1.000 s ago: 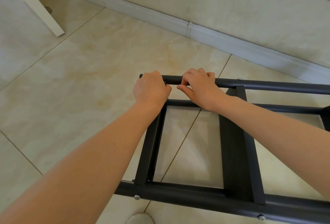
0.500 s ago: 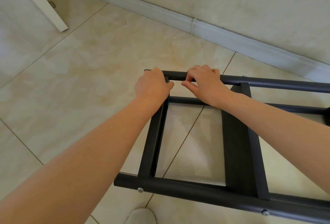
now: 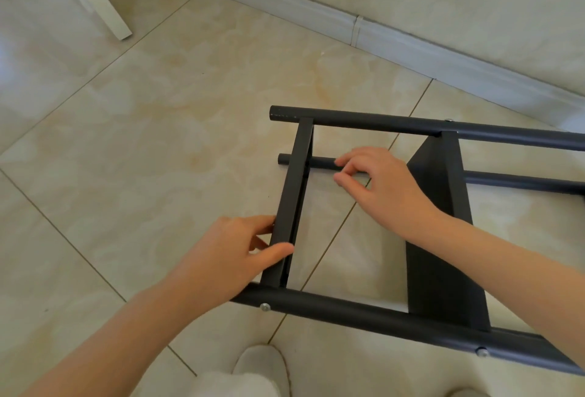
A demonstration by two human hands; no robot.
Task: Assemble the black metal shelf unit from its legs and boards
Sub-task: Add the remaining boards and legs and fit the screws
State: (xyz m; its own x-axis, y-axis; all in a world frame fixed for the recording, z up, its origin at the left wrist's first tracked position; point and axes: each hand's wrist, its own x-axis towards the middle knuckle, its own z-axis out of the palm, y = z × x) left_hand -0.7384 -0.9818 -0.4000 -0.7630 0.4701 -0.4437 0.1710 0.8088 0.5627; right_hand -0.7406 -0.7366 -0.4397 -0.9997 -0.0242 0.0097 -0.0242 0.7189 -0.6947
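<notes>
Shelf unit (image 3: 440, 238) lies on its side on the tiled floor (image 3: 158, 143), close to the wall, part-built, with boards standing on edge between the legs.

Left hand (image 3: 228, 257): grasping the end board (image 3: 289, 206), thumb over its upper edge and fingers on the outer face.

Right hand (image 3: 383, 187): reaching in through the frame, forefinger and thumb pinching the lower far leg (image 3: 323, 164) just beside its joint with the end board. Too small to tell whether a fastener sits under the fingertips.

Risks, as judged:
- No bolt head is visible at that joint, and it looks the least secure. If the left hand eases off, the board may swing or drop off its seat and lose its line with the leg.
- The right fingertips sit near where leg meets board, so any sudden shift could nip them.
- The near leg (image 3: 348, 309) shows a bolt head (image 3: 265, 307). A hard push at the far side could rack the frame against that fixed joint.
- The round legs rest on smooth tile, so the whole unit may roll or slide under sideways pressure.
</notes>
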